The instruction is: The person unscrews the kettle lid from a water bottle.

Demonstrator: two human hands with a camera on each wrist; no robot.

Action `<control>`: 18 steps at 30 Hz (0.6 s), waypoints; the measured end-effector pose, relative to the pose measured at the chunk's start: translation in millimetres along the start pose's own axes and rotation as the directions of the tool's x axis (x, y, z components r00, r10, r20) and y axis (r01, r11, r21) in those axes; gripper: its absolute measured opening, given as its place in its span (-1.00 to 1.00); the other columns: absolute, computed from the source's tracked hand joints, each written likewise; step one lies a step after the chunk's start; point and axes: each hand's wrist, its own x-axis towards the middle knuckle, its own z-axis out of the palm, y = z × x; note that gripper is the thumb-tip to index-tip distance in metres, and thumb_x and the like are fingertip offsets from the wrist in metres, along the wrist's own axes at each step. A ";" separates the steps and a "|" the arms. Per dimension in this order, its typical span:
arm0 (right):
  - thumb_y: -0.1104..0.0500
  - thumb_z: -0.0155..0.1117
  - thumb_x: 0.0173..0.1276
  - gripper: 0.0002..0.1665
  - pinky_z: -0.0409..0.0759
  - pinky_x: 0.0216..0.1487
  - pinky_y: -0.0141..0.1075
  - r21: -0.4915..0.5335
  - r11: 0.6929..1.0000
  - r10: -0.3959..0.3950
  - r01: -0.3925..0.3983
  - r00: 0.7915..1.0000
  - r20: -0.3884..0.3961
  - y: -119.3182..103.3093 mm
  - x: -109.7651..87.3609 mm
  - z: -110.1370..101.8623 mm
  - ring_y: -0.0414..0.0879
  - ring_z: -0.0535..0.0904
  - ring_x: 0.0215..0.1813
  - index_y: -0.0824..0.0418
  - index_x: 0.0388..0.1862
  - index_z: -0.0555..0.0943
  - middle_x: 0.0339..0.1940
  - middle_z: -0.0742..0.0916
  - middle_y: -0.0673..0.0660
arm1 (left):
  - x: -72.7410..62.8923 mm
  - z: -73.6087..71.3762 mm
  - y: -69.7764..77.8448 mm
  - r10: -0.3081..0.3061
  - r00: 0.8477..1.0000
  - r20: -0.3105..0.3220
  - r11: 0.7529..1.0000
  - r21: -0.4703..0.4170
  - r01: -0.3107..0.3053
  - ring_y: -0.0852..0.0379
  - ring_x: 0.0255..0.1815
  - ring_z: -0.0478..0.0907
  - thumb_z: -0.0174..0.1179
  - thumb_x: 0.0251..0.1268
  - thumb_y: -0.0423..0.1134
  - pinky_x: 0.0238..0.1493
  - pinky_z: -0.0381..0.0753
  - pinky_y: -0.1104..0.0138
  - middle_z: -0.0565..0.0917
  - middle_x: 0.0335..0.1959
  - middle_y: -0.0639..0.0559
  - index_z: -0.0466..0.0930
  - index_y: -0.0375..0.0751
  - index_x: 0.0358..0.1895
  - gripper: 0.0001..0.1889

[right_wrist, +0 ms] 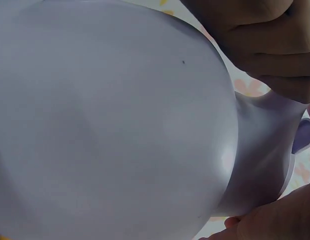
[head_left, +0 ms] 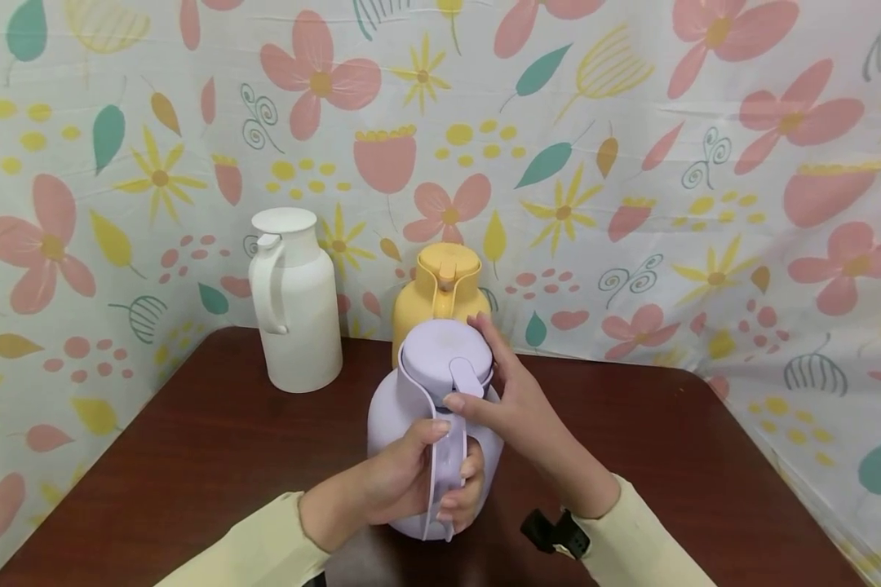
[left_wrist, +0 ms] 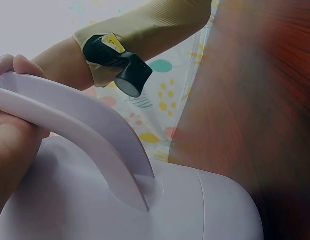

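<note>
Head view: the lilac jug (head_left: 389, 414) sits front and centre, just before the yellow jug (head_left: 413, 303). Left hand (head_left: 402, 474) wraps its handle (head_left: 450, 458), probably for steadiness; right hand (head_left: 520, 401) is half-spread against the lid (head_left: 439, 346) (thumb by the lever (head_left: 467, 377)). Left wrist: fingers curled round that handle. Right wrist: mostly jug, can't judge the right's grip.

Smooth plastic-looking lilac jug (head_left: 405, 412), matt white jug (head_left: 307, 318), faintly glossy wood-grained table (head_left: 191, 456).
</note>
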 end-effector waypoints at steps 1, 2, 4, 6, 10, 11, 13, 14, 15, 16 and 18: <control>-0.10 0.50 0.24 0.27 0.10 0.61 0.23 -0.005 1.000 0.005 -0.005 1.000 -0.003 0.0 0.2 -0.1 0.17 0.16 0.68 0.15 0.70 -0.07 0.71 0.19 0.17 | 0.1 -0.1 0.0 -0.003 1.000 0.000 1.000 0.001 0.003 0.33 -0.58 0.31 -0.17 0.32 0.49 -0.31 0.43 0.37 0.42 -0.57 0.35 0.33 0.15 -0.33 -0.49; -0.05 0.49 0.24 0.24 0.14 0.60 0.23 -0.009 1.000 0.007 -0.007 1.000 -0.006 -0.1 0.4 -0.3 0.17 0.20 0.65 0.16 0.70 -0.04 0.69 0.22 0.18 | 0.2 -0.1 0.2 -0.006 1.000 0.001 1.000 0.003 0.006 0.33 -0.58 0.31 -0.17 0.32 0.50 -0.31 0.43 0.37 0.41 -0.57 0.35 0.33 0.15 -0.33 -0.49; 0.01 0.47 0.25 0.17 0.22 0.56 0.22 -0.025 1.000 0.008 -0.009 1.000 -0.013 -0.1 0.8 -0.6 0.17 0.30 0.59 0.16 0.68 0.02 0.65 0.30 0.19 | 0.3 -0.5 0.3 -0.006 1.000 0.003 1.000 0.005 0.006 0.34 -0.58 0.32 -0.18 0.32 0.50 -0.31 0.44 0.37 0.41 -0.56 0.36 0.33 0.15 -0.33 -0.49; 0.04 0.46 0.25 0.13 0.27 0.52 0.18 -0.029 1.000 0.007 -0.008 1.000 -0.015 0.3 1.4 -0.7 0.15 0.36 0.52 0.14 0.67 0.07 0.61 0.36 0.21 | 0.2 -0.9 0.4 -0.004 1.000 0.005 1.000 0.006 0.004 0.34 -0.57 0.32 -0.18 0.32 0.50 -0.30 0.45 0.37 0.42 -0.56 0.36 0.33 0.15 -0.33 -0.49; 0.05 0.46 0.26 0.11 0.35 0.49 -0.14 -0.010 1.000 -0.015 0.015 1.000 0.003 3.4 2.4 -1.3 0.13 0.35 0.48 0.16 0.66 0.08 0.58 0.37 0.23 | -0.2 -1.4 0.9 -0.003 1.000 0.009 1.000 0.001 0.003 0.34 -0.57 0.33 -0.18 0.33 0.49 -0.30 0.46 0.37 0.42 -0.56 0.36 0.33 0.15 -0.33 -0.50; 0.04 0.46 0.26 0.11 0.37 0.46 -0.25 0.004 1.000 -0.026 0.026 1.000 0.013 4.7 2.8 -1.9 0.12 0.35 0.46 0.18 0.66 0.08 0.57 0.37 0.25 | -0.2 -1.4 0.9 -0.003 1.000 0.010 1.000 -0.003 0.003 0.34 -0.57 0.33 -0.18 0.33 0.49 -0.30 0.46 0.37 0.42 -0.56 0.35 0.33 0.15 -0.33 -0.50; 0.01 0.45 0.28 0.10 0.40 0.35 -0.44 0.017 0.999 -0.047 0.046 0.998 0.036 7.8 4.0 -4.5 0.05 0.37 0.42 0.17 0.66 0.07 0.54 0.37 0.28 | -0.2 -1.5 0.9 -0.006 1.000 0.013 1.000 -0.010 0.007 0.34 -0.56 0.33 -0.18 0.33 0.48 -0.30 0.46 0.38 0.42 -0.56 0.35 0.34 0.15 -0.33 -0.51; 0.00 0.44 0.30 0.09 0.42 0.29 -0.50 0.029 0.998 -0.059 0.057 0.997 0.054 9.3 4.9 -6.2 0.00 0.38 0.39 0.17 0.66 0.07 0.52 0.39 0.30 | -0.2 -1.4 0.9 -0.008 1.000 0.014 1.000 -0.012 0.008 0.34 -0.56 0.33 -0.18 0.33 0.48 -0.29 0.46 0.38 0.42 -0.56 0.35 0.34 0.15 -0.33 -0.51; -0.02 0.43 0.31 0.09 0.44 0.25 -0.52 0.041 0.997 -0.072 0.069 0.995 0.075 11.0 6.3 -8.4 -0.06 0.40 0.35 0.17 0.66 0.07 0.49 0.40 0.33 | -0.2 -1.4 0.9 -0.010 1.000 0.014 1.000 -0.015 0.010 0.34 -0.56 0.33 -0.18 0.33 0.48 -0.29 0.46 0.38 0.41 -0.56 0.35 0.34 0.16 -0.33 -0.51; -0.04 0.42 0.32 0.08 0.46 0.22 -0.53 0.053 0.995 -0.089 0.084 0.991 0.099 12.8 8.0 -10.9 -0.12 0.42 0.32 0.17 0.66 0.07 0.46 0.41 0.36 | -0.1 -1.4 0.9 -0.012 1.000 0.014 1.000 -0.016 0.012 0.34 -0.56 0.32 -0.17 0.33 0.49 -0.29 0.46 0.38 0.41 -0.56 0.35 0.34 0.16 -0.33 -0.51; -0.08 0.41 0.34 0.08 0.49 0.20 -0.52 0.076 0.991 -0.123 0.112 0.980 0.155 16.6 12.1 -16.6 -0.24 0.45 0.28 0.18 0.66 0.06 0.43 0.41 0.41 | 0.0 -1.4 0.8 -0.014 1.000 0.014 1.000 -0.017 0.015 0.34 -0.56 0.32 -0.17 0.32 0.49 -0.29 0.46 0.38 0.41 -0.56 0.35 0.34 0.16 -0.33 -0.50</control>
